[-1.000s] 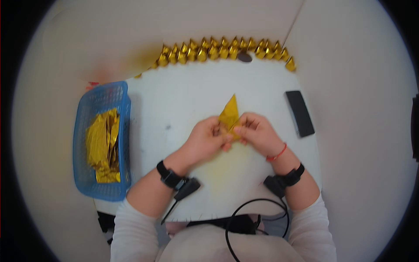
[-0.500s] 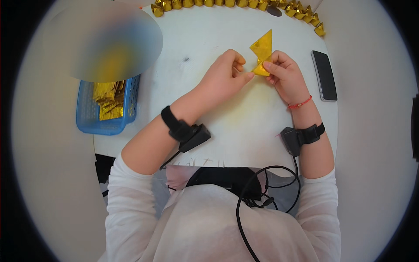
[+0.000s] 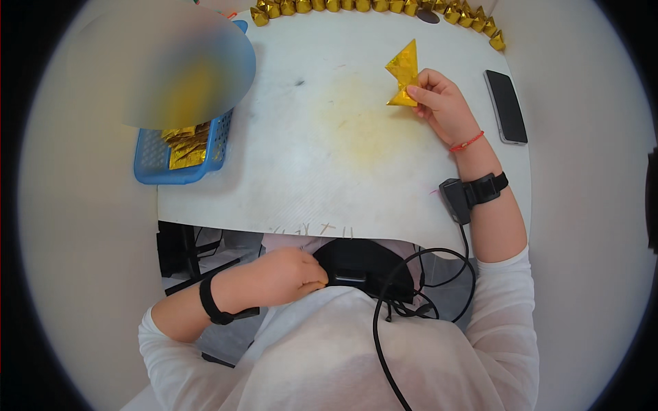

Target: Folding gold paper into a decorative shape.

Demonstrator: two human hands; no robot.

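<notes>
My right hand [image 3: 444, 108] pinches a folded piece of gold foil paper [image 3: 404, 67] between thumb and fingers above the table. The paper has a pointed upper end and a narrow middle, with a second point low on its left. Below the table's front edge, close to my body, is my left hand [image 3: 291, 275]. Its fingers are curled in beside a black object [image 3: 363, 264] at my lap. Whatever those fingers hold, if anything, is hidden.
A blue plastic basket [image 3: 218, 147] with gold foil sheets [image 3: 188, 151] stands at the left, partly covered by a blurred disc. Gold folded pieces [image 3: 363, 5] line the far edge of the white table [image 3: 308, 171]. A phone [image 3: 506, 106] lies at right. A black cable [image 3: 377, 335] loops before my body.
My left hand has left the gold paper and dropped down past the table's front edge to my lap. My right hand still holds the paper. The view has shifted slightly.
</notes>
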